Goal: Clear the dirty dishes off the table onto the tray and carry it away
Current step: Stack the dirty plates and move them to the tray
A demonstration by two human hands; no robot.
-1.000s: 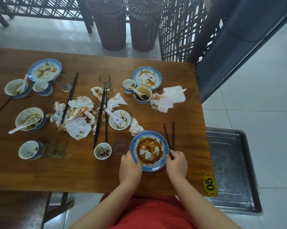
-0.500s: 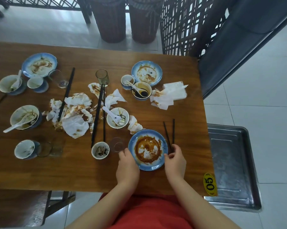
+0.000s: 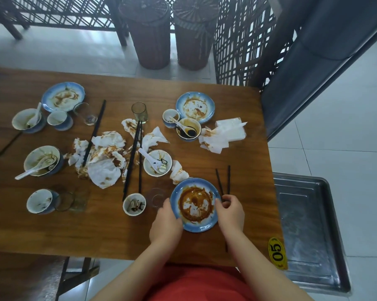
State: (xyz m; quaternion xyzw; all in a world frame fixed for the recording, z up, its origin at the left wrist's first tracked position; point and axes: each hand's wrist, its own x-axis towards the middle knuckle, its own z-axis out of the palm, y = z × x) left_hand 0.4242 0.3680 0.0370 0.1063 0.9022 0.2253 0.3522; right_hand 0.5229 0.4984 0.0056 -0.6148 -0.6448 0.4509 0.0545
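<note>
The left hand and the right hand are holding the blue-rimmed round ceramic plate, smeared with brown sauce, at the near right of the brown wooden table. The left hand is gripping the plate's left rim. The right hand is laying its thumb on the right rim, its fingers curling over the near ends of two short black chopsticks — whether it is pinching those too I cannot tell.

Just left of the plate a clear drinking glass is standing, and beside it a small white bowl is holding dark scraps. Behind them a wider white bowl is carrying a white ceramic spoon. Farther back a tan-glazed bowl is holding dark sauce and another spoon, next to a small blue-sided cup and a second sauce-streaked blue plate. On the left, a third blue plate and several soiled bowls are sitting around a heap of crumpled stained white napkins, which long black chopsticks are crossing.

A rectangular steel tray is lying just past the table's right edge, lower than the tabletop, near a yellow oval tag reading 05. Beyond the table two dark wicker drums are standing by a dark lattice screen on pale floor tiles.
</note>
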